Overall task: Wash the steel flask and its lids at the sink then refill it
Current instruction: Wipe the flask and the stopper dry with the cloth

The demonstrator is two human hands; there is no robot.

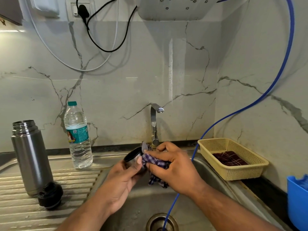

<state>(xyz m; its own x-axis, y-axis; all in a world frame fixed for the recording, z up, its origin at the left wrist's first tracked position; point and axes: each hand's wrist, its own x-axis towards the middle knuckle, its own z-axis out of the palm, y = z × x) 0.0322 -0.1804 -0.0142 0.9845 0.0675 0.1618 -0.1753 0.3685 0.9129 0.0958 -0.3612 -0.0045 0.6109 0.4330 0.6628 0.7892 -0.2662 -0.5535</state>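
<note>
Both hands meet above the sink (210,170). The left hand (123,179) grips a steel cup lid (133,161), its thumb curled over the lid's side, and the lid's dark open mouth faces up and to the left. The right hand (175,167) has its fingers (155,153) curled around a bunched blue-and-white checked cloth (158,163). It holds the cloth against the lid's outer wall, and the loose end hangs below the hands.

Just behind the hands stands the tap (154,124), its spout pointing right. A blue hose (291,27) comes down the wall from the upper right, passes the right wrist and ends in the drain (156,221).

On the left, the steel flask (31,157) stands upright on the ribbed drainboard (20,207) of the counter, its threaded neck uncapped. A black inner lid (50,196) lies just in front of its base. Farther back, between flask and tap, a clear water bottle (78,137) with a green cap stands upright.

On the right, by the sink's edge, a cream plastic basket (233,172) holds a folded dark checked cloth (230,158). A blue container (297,204) is cut off by the right edge of the view. A black plug (82,10) sits in a wall socket, with black and white cables looping below it.
</note>
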